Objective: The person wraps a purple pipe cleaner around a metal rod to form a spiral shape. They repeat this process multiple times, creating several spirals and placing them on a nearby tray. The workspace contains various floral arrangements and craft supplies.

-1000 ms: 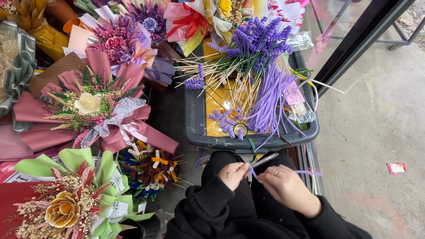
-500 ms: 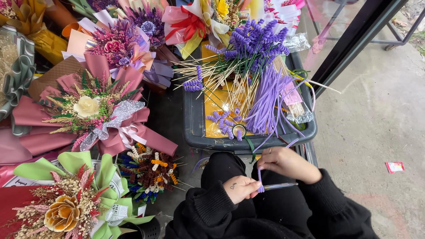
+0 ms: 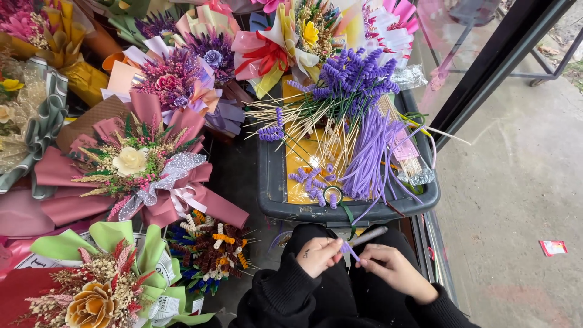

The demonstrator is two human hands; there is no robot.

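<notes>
The left hand (image 3: 317, 255) is curled shut, pinching one end of a short purple pipe cleaner (image 3: 350, 250) over the lap; the right hand (image 3: 388, 267) closes its fingertips on the same piece from the other side, with a grey stick-like tool (image 3: 368, 235) lying just above them. Just beyond sits a dark plastic tray (image 3: 272, 182) heaped with purple spiral stems (image 3: 355, 82) and loose purple strands (image 3: 370, 161). Left of it lie wrapped bouquets, the nearest a pink-wrapped bouquet (image 3: 136, 167)

Long black fleecy sleeves cover both arms to the wrists, cuffs bunched just short of the bare left hand (image 3: 317, 255) and right hand (image 3: 388, 269). Black trousers below. A small dark mark sits on the left hand's back.
</notes>
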